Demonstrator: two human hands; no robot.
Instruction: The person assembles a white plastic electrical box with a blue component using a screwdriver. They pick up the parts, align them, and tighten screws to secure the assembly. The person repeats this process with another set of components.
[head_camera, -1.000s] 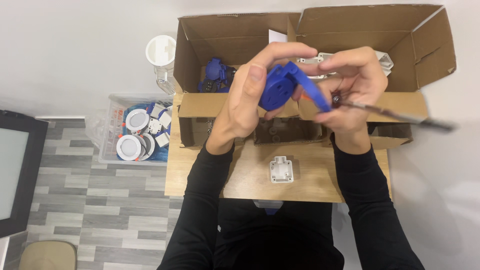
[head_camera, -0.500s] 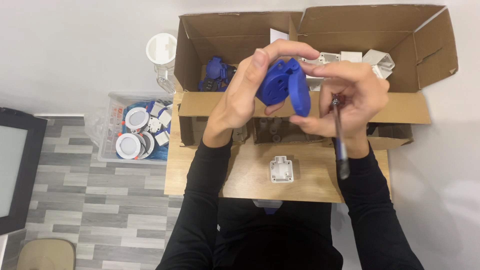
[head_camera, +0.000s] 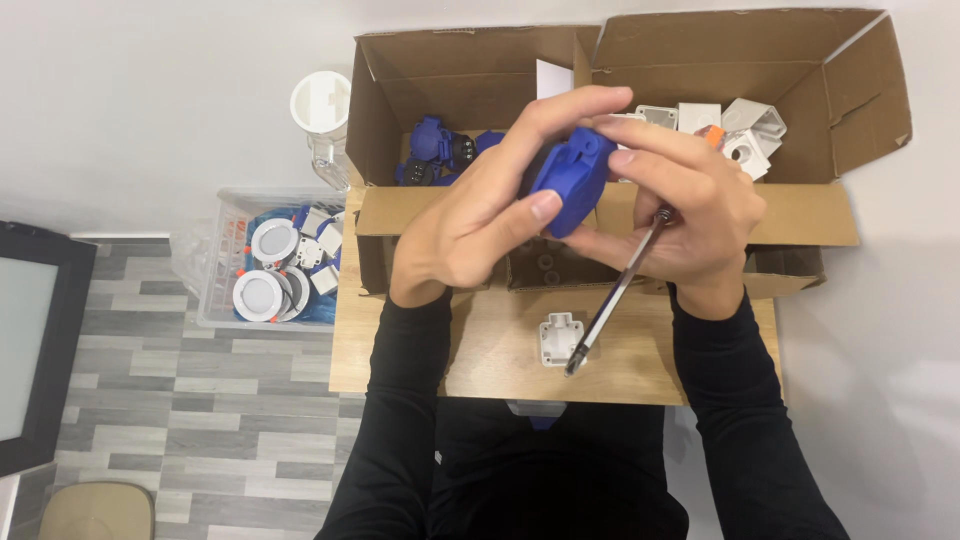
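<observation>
Left box (head_camera: 400, 80): blue plastic parts (head_camera: 432, 145).
Right box (head_camera: 850, 90): white plastic parts (head_camera: 745, 130).
Floor bin (head_camera: 215, 300): round white lamps (head_camera: 272, 240).
Left hand (head_camera: 470, 225): grips blue housing (head_camera: 568, 180) above the table (head_camera: 480, 350).
Right hand (head_camera: 690, 215): steadies housing, clasps screwdriver (head_camera: 615, 295).

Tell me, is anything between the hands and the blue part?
No. Both the left hand and right hand grip the blue part directly, nothing between. The right hand also holds a screwdriver, its shaft pointing down, away from the part.
</observation>
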